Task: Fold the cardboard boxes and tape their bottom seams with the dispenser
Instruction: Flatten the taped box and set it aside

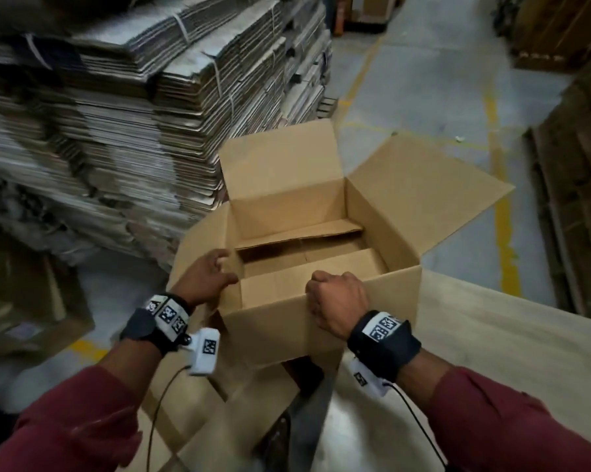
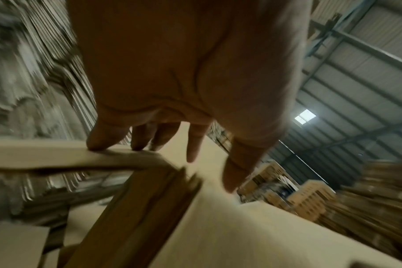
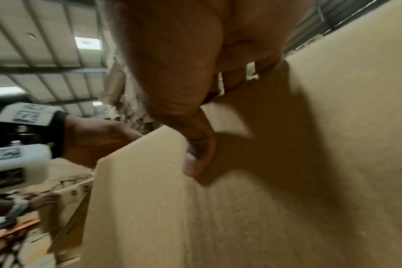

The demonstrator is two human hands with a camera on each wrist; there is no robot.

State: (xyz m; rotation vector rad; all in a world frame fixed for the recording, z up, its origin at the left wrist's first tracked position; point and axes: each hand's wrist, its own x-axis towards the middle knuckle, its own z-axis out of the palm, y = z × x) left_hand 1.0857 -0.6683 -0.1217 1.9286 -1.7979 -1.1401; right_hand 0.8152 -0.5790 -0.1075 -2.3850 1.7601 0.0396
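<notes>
An open brown cardboard box stands upright in front of me, its top flaps spread outward and its bottom flaps folded in, with a gap between them. My left hand is at the near left corner. Its fingers are fairly straight and their tips touch the left flap. My right hand grips the top edge of the near wall, fingers curled over it and the thumb pressed on the outer face. No tape dispenser is in view.
Tall bundles of flattened cardboard are stacked on the left. A pale worktable lies to the right, and flat cardboard lies below the box. Grey floor with yellow lines runs ahead. Another person's hand shows at far left.
</notes>
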